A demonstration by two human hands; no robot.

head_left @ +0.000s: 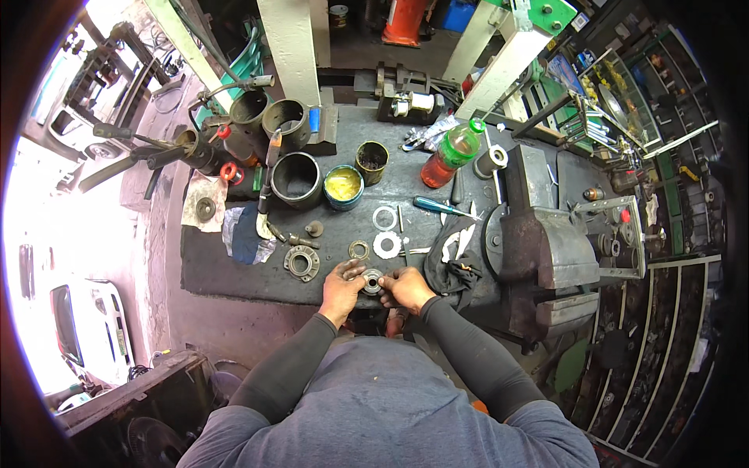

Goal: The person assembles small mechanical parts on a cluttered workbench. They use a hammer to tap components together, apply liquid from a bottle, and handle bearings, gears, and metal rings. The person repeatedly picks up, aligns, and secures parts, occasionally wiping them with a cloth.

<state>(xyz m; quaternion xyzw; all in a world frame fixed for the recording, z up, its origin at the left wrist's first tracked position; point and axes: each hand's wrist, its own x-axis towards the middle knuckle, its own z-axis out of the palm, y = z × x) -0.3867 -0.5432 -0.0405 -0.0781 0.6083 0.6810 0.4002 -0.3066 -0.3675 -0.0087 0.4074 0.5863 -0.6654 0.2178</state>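
At the bench's front edge, both hands pinch a small round metal part with a central hole (373,282), much like a bearing. My left hand (340,292) grips its left rim, and the fingers of my right hand (409,289) close on its right rim. Just beyond it lies a brass-coloured ring (359,249). A flanged metal housing (301,264) rests left of that ring. Farther up are a flat pale ring (384,218) and a white notched ring (387,245), with a thin metal pin (401,218) beside them. A dark crumpled glove (452,269) lies right of my right hand.
A vise (550,249) stands on the right. Behind are a tin of yellow grease (343,184), a dark can (372,161), a wide metal cylinder (296,180), and a bottle of red liquid (450,154). A blue-handled screwdriver (437,206) lies mid-bench; a torch-like tool (269,179) stands left.
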